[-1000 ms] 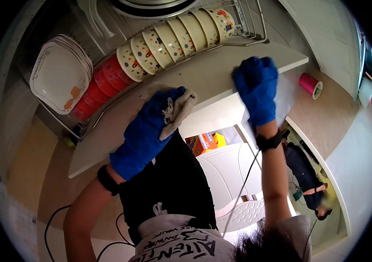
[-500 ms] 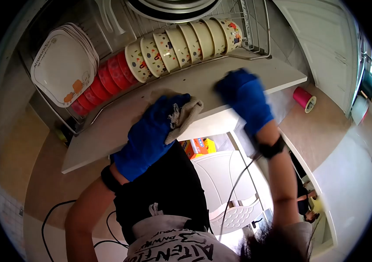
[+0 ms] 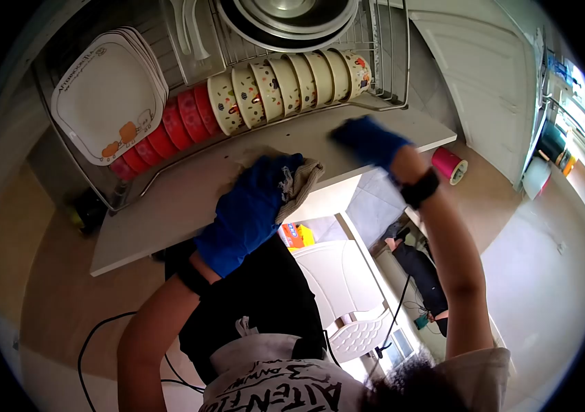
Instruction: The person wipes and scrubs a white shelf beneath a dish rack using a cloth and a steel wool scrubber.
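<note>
My left hand, in a blue rubber glove, is closed on a beige knitted cloth over the white shelf board. The cloth's ribbed edge sticks out beside the fingers; its rest lies hidden under the glove. Farther right, my right hand, gloved in the same blue, is at the board's surface. Motion blurs its fingers, so I cannot make out their shape or anything in them. Just behind both hands runs a row of cream patterned bowls in a wire rack.
Red bowls and square white plates fill the rack's left side. Metal basins sit behind. Right of the board is a pink spool. Below stand a white chair and an orange-yellow packet. Another person shows lower right.
My right hand has shifted slightly left, its wrist now bent more sideways. My left hand stays on the cloth at nearly the same spot. The whole view has turned a little, showing more of the basins.
</note>
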`<state>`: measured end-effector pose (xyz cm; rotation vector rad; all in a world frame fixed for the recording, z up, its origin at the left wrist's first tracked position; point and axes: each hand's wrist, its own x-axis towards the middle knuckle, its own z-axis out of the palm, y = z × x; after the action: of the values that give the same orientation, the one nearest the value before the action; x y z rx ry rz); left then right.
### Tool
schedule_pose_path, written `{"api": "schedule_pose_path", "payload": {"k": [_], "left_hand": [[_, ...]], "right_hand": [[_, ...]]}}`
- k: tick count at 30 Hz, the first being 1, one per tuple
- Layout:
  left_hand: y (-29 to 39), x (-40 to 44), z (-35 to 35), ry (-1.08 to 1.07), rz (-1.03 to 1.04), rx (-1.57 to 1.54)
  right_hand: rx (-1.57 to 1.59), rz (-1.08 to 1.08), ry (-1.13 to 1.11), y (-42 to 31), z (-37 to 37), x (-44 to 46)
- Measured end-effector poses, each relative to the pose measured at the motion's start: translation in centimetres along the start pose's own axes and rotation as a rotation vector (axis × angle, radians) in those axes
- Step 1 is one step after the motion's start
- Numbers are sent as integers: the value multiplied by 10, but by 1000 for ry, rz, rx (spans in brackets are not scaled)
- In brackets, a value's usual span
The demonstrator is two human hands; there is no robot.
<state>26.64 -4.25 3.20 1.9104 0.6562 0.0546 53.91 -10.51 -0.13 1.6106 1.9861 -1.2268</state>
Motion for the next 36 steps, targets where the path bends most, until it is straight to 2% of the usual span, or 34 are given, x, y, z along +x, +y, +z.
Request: {"api": "schedule_pose_path", "payload": {"k": [1, 3, 6, 7, 9, 10, 11, 13, 15, 16, 17, 18, 19, 20, 22, 23, 25, 27, 28, 29, 31, 32, 33, 35, 36], "left_hand": [[0, 0, 1, -26, 21, 5], [6, 3, -4, -36, -9, 18], [1, 1, -1, -42, -26, 10], [-1, 2, 1, -26, -13, -29], [0, 0, 1, 18, 28, 48], [0, -3, 4, 34, 14, 119], [1, -6, 5, 50, -3, 192], [2, -3, 3, 23, -9, 100], [0, 1, -3, 17, -17, 32], [0, 2, -5, 15, -28, -70], [1, 2, -6, 10, -39, -176], [5, 3, -17, 103, 69, -177], [4, 3, -21, 102, 78, -169], [1, -1, -26, 39, 41, -261], [5, -10, -44, -75, -52, -376], [0, -17, -49, -84, -50, -358], [-20, -31, -59, -239, -12, -140], [-31, -29, -67, -315, -449, -487], [-30, -20, -73, -520, -663, -445], [-31, -10, -69, -524, -670, -420], [-40, 10, -49, -638, -488, -462], [-50, 24, -32, -747, -580, -330], [-46, 36, -25, -756, -591, -310], [-34, 60, -4, -657, -377, -471], [-22, 81, 5, -689, -441, -438]], "right_hand": [[245, -227, 283, -22, 8, 6], [454, 137, -9, -39, -10, 13], [174, 416, -406, 41, 0, 23], [162, 415, -400, 31, -9, 26], [211, 487, -233, -15, -20, 28], [240, 363, -138, -38, -11, 36], [420, 239, -5, -68, -36, 25], [350, 290, -140, -40, -14, 37], [47, 373, -232, 20, -5, 19], [97, 513, -221, 52, 11, 12], [191, 609, -210, 30, -16, 7], [266, 465, -120, 33, -12, -2], [338, 325, -25, 39, -10, -13], [340, 325, -15, 39, -12, -23], [503, 121, 643, 38, -12, -43], [446, 258, 749, 51, -6, -54], [367, 321, 923, 55, -15, -72], [450, 303, 1154, 78, 3, -83], [506, 378, 1217, 91, 12, -86], [525, 380, 1233, 90, 16, -85], [145, 425, 1232, 74, 12, -78], [244, 349, 1327, 71, 14, -74], [264, 358, 1339, 70, 17, -74], [260, 398, 1381, 72, 17, -74], [337, 381, 1412, 65, 11, -73]]}}
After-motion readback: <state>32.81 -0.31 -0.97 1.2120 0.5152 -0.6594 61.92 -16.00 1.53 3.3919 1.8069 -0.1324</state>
